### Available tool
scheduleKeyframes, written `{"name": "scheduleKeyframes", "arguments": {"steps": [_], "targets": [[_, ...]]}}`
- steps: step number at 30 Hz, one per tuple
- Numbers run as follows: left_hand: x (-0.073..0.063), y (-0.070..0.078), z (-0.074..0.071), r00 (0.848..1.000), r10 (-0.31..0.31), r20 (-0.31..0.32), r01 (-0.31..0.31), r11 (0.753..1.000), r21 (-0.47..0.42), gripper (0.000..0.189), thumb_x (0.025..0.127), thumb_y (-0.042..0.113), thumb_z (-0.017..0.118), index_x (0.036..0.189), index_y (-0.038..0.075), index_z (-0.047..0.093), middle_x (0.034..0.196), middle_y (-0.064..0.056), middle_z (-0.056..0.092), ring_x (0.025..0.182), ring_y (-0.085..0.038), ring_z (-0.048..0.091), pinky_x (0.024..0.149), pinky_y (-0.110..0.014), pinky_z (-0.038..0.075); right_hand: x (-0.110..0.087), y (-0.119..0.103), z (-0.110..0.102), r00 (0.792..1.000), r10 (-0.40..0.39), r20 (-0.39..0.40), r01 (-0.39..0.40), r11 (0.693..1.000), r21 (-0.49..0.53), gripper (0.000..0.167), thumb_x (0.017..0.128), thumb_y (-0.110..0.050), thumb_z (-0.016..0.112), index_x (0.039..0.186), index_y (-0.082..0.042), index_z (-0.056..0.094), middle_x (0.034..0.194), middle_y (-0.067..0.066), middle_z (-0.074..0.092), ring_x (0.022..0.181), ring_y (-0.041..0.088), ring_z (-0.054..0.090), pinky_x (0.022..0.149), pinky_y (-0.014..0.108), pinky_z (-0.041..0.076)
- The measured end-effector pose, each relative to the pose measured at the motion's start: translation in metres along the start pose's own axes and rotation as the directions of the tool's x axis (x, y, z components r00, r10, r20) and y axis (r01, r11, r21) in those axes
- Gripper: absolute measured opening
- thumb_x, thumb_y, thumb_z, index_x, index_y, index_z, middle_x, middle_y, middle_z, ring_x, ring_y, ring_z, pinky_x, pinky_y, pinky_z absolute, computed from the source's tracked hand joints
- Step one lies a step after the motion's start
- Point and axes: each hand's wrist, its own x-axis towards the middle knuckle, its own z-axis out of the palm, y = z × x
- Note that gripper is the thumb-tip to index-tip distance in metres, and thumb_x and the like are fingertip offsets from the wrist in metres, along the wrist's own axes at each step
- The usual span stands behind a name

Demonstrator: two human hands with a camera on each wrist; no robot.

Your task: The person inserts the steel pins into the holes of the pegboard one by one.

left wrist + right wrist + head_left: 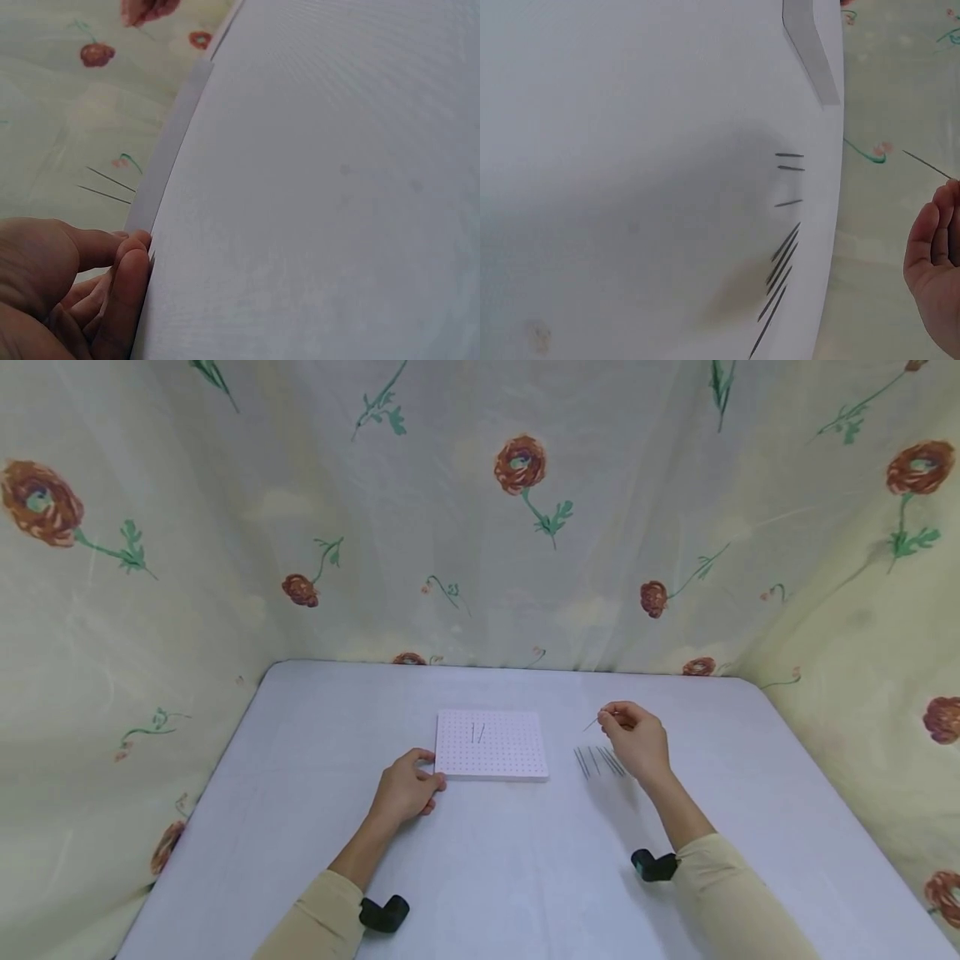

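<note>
Right hand [637, 743] pinches thin rod [591, 725]; left hand [403, 788] grips perforated board [510, 753].

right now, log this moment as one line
left hand holds pegboard by corner | right hand pinches one pin | two pins stand in pegboard | loose pins on table

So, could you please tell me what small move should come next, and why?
Probably the right hand should carry its pinched rod over the perforated board, since two rods already stand in it and the left hand holds its near left corner.
</note>
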Motion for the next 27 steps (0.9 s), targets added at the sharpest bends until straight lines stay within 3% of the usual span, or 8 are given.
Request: {"name": "scheduleKeyframes", "arguments": {"steps": [9, 15, 27], "targets": [[0.001, 0.0, 0.0, 1.0, 0.011, 0.005, -0.011, 1.0, 0.003, 0.041, 0.097, 0.014, 0.069, 0.135, 0.008, 0.057, 0.086, -0.004, 0.076, 0.053, -0.012, 0.062, 0.05, -0.021, 0.054, -0.001, -0.01, 0.009, 0.999, -0.02, 0.03, 0.021, 1.0, -0.01, 0.029, 0.102, -0.032, 0.061, 0.117, -0.008, 0.071, 0.107, 0.012, 0.074, 0.09, 0.014, 0.066, 0.071, 0.015, 0.051], [0.001, 0.001, -0.001, 1.0, 0.008, -0.004, -0.008, 1.0, 0.014, 0.041, 0.097, 0.015, 0.069, 0.135, 0.008, 0.057, 0.087, -0.005, 0.076, 0.053, -0.012, 0.062, 0.05, -0.021, 0.055, -0.003, -0.02, 0.017, 0.998, -0.042, 0.036, 0.043, 0.999, -0.027, 0.027, 0.102, -0.03, 0.062, 0.114, -0.008, 0.072, 0.105, 0.013, 0.074, 0.094, 0.023, 0.067, 0.075, 0.022, 0.051], [0.0, 0.0, 0.0, 1.0, 0.014, 0.001, -0.014, 1.0, -0.002, 0.039, 0.096, 0.014, 0.069, 0.133, 0.007, 0.058, 0.085, -0.005, 0.075, 0.053, -0.012, 0.062, 0.05, -0.021, 0.055, -0.004, -0.039, 0.048, 0.989, -0.109, 0.096, 0.114, 0.992, -0.048, 0.022, 0.1, -0.027, 0.063, 0.105, -0.009, 0.074, 0.099, 0.009, 0.076, 0.093, 0.023, 0.069, 0.074, 0.027, 0.048]]}}
